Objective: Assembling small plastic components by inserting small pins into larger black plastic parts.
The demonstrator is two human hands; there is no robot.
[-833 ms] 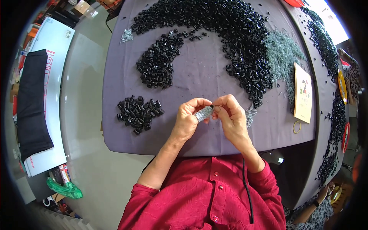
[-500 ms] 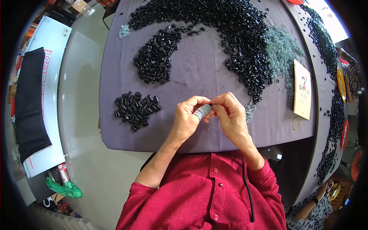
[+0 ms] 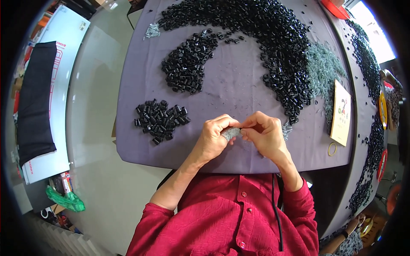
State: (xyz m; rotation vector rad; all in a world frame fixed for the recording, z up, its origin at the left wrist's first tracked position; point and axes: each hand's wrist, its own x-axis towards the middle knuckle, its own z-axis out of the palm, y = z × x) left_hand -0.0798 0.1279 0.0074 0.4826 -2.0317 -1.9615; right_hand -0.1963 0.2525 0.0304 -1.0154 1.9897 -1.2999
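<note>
My left hand (image 3: 212, 138) and my right hand (image 3: 270, 135) meet over the table's near edge, both closed in a pinch. A small black piece (image 3: 241, 128) shows between their fingertips, mostly hidden by the fingers. Grey speckled fabric (image 3: 230, 133), seemingly a finger cover, sits at my left thumb. To the left of my hands lies a small pile of short black plastic tubes (image 3: 161, 120). Close by my right hand is a little heap of thin clear-grey pins (image 3: 286, 130).
Larger heaps of black tubes (image 3: 188, 64) and a curved bank of black parts (image 3: 286, 64) cover the far table. Grey pins (image 3: 322, 64), a yellow-edged booklet (image 3: 341, 113) and a yellow ring (image 3: 332, 149) lie right. Another person's arm (image 3: 341, 239) shows lower right.
The whole view has shifted, so the table appears further right. My hands stay together, with the fingers slightly re-angled and the right hand tilted more over the small piece.
</note>
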